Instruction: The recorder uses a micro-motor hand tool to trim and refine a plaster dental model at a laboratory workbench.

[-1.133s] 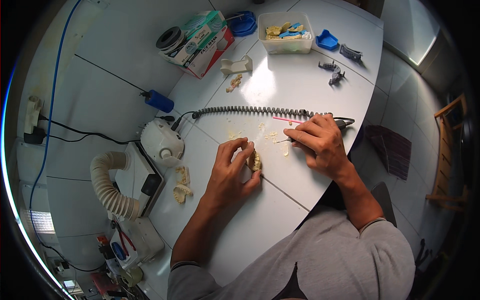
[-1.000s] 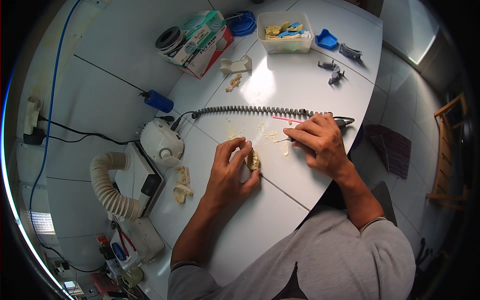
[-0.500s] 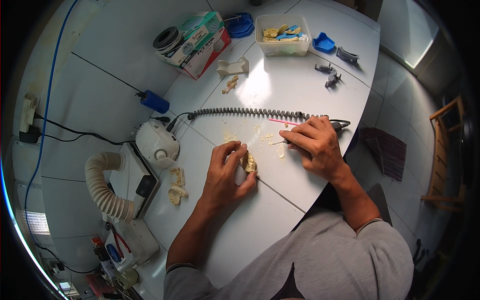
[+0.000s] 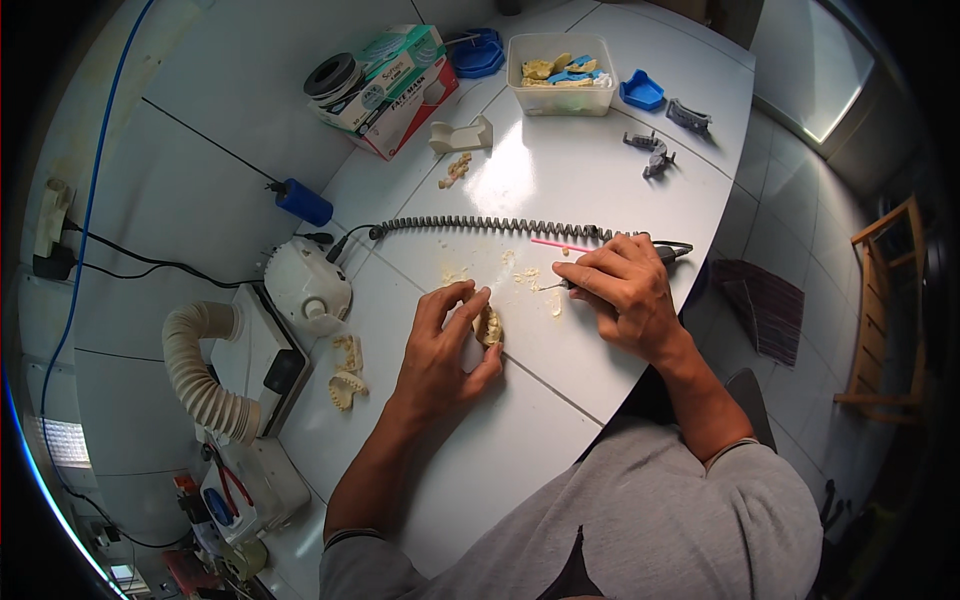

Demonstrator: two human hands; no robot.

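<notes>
A cream dental cast (image 4: 488,328) sits between the thumb and fingers of my left hand (image 4: 440,345), low over the white table. My right hand (image 4: 625,293) is closed around a slim black rotary handpiece (image 4: 670,254). Its thin metal bur points left toward the cast, a short gap away from it. From the handpiece side a black coiled cord (image 4: 480,222) runs left across the table. Pale shavings (image 4: 525,277) lie scattered between the two hands. Just beyond my right hand is a pink stick (image 4: 560,245).
At left stand a white rounded device (image 4: 308,285), a ribbed hose (image 4: 190,370) and more dental casts (image 4: 347,388). A clear tub (image 4: 562,100) of cast pieces, a blue tray (image 4: 642,92), grey clamp-like parts (image 4: 655,155) and a mask box (image 4: 400,105) occupy the far side.
The cast has turned slightly in my left hand. My right hand keeps the handpiece in nearly the same place. The whole view has shifted a little.
</notes>
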